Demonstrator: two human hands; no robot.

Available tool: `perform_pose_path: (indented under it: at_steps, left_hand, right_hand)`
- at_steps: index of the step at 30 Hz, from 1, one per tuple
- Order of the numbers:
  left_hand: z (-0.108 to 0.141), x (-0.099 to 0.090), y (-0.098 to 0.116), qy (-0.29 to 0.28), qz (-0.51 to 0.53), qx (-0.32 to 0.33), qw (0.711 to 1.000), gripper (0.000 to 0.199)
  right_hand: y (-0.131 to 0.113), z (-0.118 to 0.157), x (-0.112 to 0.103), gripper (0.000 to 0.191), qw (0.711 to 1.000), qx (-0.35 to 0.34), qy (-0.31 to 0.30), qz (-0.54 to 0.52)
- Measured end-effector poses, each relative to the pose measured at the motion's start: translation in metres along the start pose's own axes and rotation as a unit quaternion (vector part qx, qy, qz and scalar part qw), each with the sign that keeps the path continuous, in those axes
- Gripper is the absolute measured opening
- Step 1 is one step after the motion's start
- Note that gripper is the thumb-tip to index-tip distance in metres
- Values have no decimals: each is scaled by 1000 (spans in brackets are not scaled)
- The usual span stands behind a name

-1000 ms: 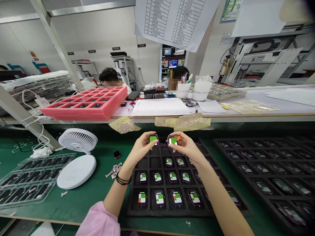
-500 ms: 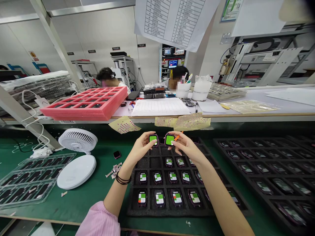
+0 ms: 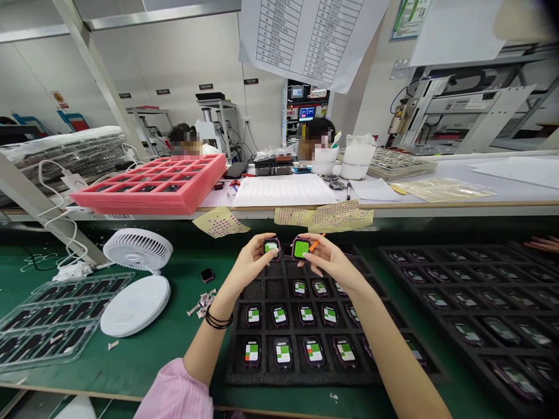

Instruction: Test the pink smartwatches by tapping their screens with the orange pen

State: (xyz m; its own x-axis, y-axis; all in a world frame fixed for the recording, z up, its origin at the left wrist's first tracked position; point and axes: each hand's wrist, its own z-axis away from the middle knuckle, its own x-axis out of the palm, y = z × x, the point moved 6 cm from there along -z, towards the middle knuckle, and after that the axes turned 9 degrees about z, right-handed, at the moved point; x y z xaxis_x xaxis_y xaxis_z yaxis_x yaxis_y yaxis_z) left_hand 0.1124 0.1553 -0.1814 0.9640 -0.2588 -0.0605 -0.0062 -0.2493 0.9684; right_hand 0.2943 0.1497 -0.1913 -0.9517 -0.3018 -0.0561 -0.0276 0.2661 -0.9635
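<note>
At nine o'clock a white desk fan point(image 3: 138, 250) sits on the green-matted tabletop point(image 3: 144, 366). At twelve o'clock, above a black foam tray point(image 3: 231, 372), the left hand point(image 3: 250, 263) is closed on the edges of a smartwatch with a green screen point(image 3: 271, 248). Just beside it, the right hand point(image 3: 328, 262) pinches a second smartwatch point(image 3: 301, 249), a small orange pick point(image 3: 317, 242) showing past its fingers. The step in hand appears to be working on both watches, held up together; any next move calls for steady, careful fingers. At three o'clock, a second foam tray point(image 3: 437, 273) holds more watches.
</note>
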Motion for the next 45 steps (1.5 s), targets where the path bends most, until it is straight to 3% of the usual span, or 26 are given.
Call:
perform_pose_path:
  at_steps: [4, 7, 12, 18, 22, 28, 37, 45]
  left_hand:
    - [4, 6, 7, -45, -49, 53, 996, 59]
    - [11, 18, 17, -80, -128, 136, 979, 56]
    - [22, 36, 27, -72, -289, 277, 913, 43]
    - [19, 39, 21, -52, -405, 316, 856, 45]
    - [23, 36, 33, -43, -365, 347, 863, 45]
    - [30, 35, 45, -63, -278, 388, 876, 49]
    - [32, 38, 48, -71, -260, 399, 876, 47]
    - [33, 37, 49, -66, -270, 392, 877, 47]
  right_hand:
    - [2, -1, 0, 37, 1000, 13, 11, -11]
    - [3, -1, 3, 37, 999, 30, 9, -7]
    - [1, 5, 12, 37, 997, 27, 16, 65]
    - [-8, 17, 22, 40, 976, 27, -2, 216]
    - [-18, 16, 20, 41, 987, 12, -9, 159]
    - [-7, 13, 23, 46, 992, 71, -107, 0]
    - [-7, 16, 23, 44, 995, 40, -88, 12]
    - [-10, 18, 39, 49, 994, 35, -84, -68]
